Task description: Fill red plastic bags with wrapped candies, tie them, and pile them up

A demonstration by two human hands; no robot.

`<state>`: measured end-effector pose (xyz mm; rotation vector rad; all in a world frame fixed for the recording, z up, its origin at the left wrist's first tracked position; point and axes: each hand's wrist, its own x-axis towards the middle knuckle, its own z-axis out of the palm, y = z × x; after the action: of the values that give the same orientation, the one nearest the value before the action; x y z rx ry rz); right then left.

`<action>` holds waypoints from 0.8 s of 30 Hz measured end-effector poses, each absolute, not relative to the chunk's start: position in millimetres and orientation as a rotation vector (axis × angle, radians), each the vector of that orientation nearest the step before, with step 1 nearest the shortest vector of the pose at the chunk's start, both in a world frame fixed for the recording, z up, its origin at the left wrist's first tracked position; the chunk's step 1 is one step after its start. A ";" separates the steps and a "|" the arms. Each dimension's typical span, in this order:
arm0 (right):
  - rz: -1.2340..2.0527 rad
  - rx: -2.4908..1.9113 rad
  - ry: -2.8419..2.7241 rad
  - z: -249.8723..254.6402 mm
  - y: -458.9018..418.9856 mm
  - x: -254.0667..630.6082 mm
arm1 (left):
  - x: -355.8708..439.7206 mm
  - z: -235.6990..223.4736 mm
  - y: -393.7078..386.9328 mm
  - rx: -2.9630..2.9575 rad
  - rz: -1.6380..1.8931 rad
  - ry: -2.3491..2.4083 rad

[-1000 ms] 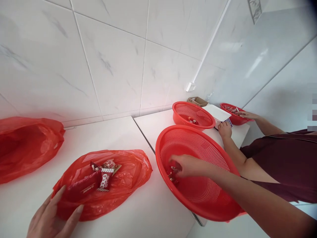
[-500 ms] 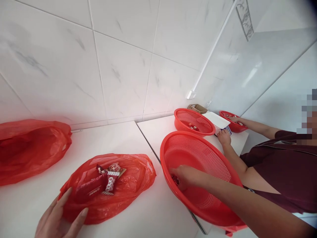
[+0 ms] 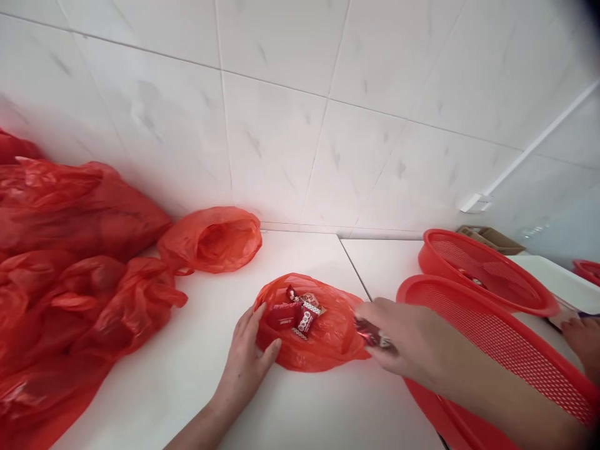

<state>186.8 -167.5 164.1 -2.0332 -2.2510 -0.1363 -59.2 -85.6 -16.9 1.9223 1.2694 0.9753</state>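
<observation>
My left hand [image 3: 246, 359] lies flat with fingers spread on the near left edge of a small red plastic bag [image 3: 328, 340] that is spread on the white counter [image 3: 187, 362]. Several red wrapped candies [image 3: 300, 315] lie inside the bag. My right hand [image 3: 405, 344] is closed on a red wrapped candy [image 3: 370, 334], held just over the bag's right edge, between the bag and a big red mesh basket [image 3: 506, 350].
A second red basket [image 3: 487, 272] stands behind the first, with a cardboard box [image 3: 492, 237] beyond it. Another open red bag [image 3: 213, 240] and a heap of red bags [image 3: 65, 269] fill the left. Another person's hand [image 3: 584, 340] shows at the right edge.
My right hand came out of the big basket with a candy and moved left to the bag. The view swung left, bringing the heap of bags into sight. My left hand stayed on the bag.
</observation>
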 end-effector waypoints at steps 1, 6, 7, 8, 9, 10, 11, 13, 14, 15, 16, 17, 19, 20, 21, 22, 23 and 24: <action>-0.085 -1.987 -2.404 160.5 -155.9 173.2 | -59.8 -17.0 -86.0 1.926 0.975 1.260; 0.033 -1.788 -2.688 126.1 -101.8 134.8 | -61.1 -20.3 -85.9 1.923 0.987 1.226; 0.061 -1.792 -2.683 122.0 -96.7 131.9 | -61.0 -20.6 -85.8 1.921 0.993 1.222; 0.088 -1.821 -2.651 120.2 -94.6 130.1 | -60.9 -20.7 -85.8 1.917 1.002 1.220; 0.104 -1.866 -2.591 120.5 -95.7 129.2 | -60.8 -20.6 -85.9 1.912 1.012 1.219; 0.105 -1.919 -2.500 121.9 -100.1 129.4 | -60.7 -20.4 -86.0 1.906 1.021 1.220; 0.098 -1.973 -2.381 123.4 -107.5 130.7 | -60.7 -20.1 -86.2 1.899 1.029 1.223; 0.084 -2.045 -2.093 120.9 -129.5 137.2 | -60.5 -19.4 -86.8 1.890 1.035 1.231; 0.064 -2.052 -1.945 114.4 -142.9 142.2 | -60.4 -19.1 -87.0 1.887 1.033 1.236; 0.065 -2.042 -1.814 103.5 -156.8 147.8 | -60.4 -18.8 -87.1 1.885 1.028 1.240; 0.014 -2.010 -1.699 88.6 -170.7 153.5 | -60.3 -18.7 -87.2 1.883 1.022 1.245; -0.038 -1.978 -1.616 70.5 -183.8 158.5 | -60.3 -18.6 -87.0 1.881 1.017 1.252; -0.040 -1.985 -1.485 30.5 -206.0 164.5 | -60.2 -19.1 -86.4 1.878 1.026 1.266; -0.009 -1.996 -1.392 12.0 -214.3 165.1 | -60.0 -19.6 -86.1 1.882 1.043 1.273; 0.032 -2.001 -1.289 -3.5 -220.5 164.5 | -59.7 -20.2 -85.8 1.888 1.062 1.279; 0.086 -2.001 -1.185 -15.3 -224.4 163.4 | -59.2 -20.8 -85.7 1.899 1.080 1.285; 0.142 -1.987 -1.089 -22.8 -225.9 162.6 | -58.4 -21.3 -85.7 1.911 1.100 1.293; 0.207 -1.963 -1.007 -26.1 -225.1 162.6 | -57.4 -21.4 -85.8 1.925 1.114 1.303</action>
<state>162.6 -225.1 -26.1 -1.9629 -1.0073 0.2072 -57.4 -85.8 -21.4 1.9246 1.3029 1.1137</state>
